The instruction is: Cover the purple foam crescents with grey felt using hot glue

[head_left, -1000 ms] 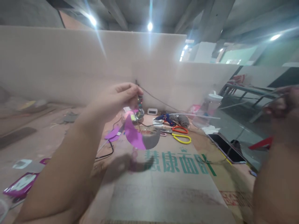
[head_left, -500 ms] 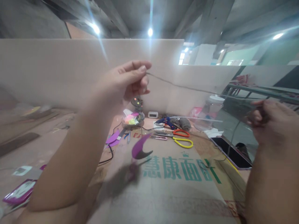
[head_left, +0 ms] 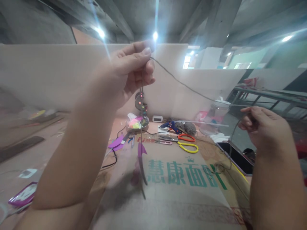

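Note:
High in the middle, my left hand (head_left: 137,65) pinches a thin grey yarn (head_left: 181,83) between thumb and fingers. The yarn slopes down to the right, slightly slack, into the closed fingers of my right hand (head_left: 265,127). From there it drops in a loose loop to the cardboard. Below my left hand a curved purple cutout (head_left: 141,150) with a dark grey edge dangles on a strand, turned nearly edge-on. It hangs in the air above the printed cardboard sheet (head_left: 172,198).
On the table lie scissors (head_left: 188,147) with red and yellow handles, a blue glue gun (head_left: 174,125), a grey yarn ball (head_left: 189,127), a phone (head_left: 236,159) and purple cutouts (head_left: 116,143). A lidded clear jar (head_left: 217,118) stands right; a pale partition (head_left: 59,73) rises behind.
My left hand has risen. My right hand has shifted left and a little lower, and the yarn between them sags more. The hanging purple piece has turned from broadside to nearly edge-on.

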Action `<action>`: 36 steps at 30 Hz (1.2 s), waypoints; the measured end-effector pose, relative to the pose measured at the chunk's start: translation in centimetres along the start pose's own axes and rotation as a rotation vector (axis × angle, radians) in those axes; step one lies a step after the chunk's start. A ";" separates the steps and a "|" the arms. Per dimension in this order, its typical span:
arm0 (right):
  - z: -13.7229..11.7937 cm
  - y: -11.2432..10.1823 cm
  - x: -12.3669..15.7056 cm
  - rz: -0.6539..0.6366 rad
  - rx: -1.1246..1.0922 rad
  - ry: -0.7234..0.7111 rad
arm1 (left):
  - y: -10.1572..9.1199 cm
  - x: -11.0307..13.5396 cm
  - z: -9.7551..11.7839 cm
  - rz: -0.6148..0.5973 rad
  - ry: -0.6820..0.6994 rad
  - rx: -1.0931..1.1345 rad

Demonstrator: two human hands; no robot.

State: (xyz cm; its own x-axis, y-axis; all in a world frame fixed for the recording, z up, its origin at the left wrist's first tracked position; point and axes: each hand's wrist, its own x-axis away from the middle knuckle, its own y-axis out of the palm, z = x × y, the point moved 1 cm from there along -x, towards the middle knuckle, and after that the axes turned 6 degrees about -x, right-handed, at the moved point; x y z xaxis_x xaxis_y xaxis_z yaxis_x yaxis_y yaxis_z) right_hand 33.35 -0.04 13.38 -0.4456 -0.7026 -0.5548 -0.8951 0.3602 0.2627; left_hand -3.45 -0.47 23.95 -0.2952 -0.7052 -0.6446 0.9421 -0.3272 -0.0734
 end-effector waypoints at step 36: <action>0.7 -0.6 -0.4 -0.031 0.003 -0.033 | -2.1 -0.5 -3.1 0.000 -0.110 0.214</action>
State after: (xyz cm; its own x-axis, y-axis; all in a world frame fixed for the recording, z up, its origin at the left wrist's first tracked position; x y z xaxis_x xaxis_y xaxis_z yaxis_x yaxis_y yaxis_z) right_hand 34.06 0.46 12.89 -0.4166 -0.6928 -0.5886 -0.9085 0.3402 0.2426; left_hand -4.77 2.53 22.02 -0.3215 -0.7656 -0.5573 0.8903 -0.4448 0.0974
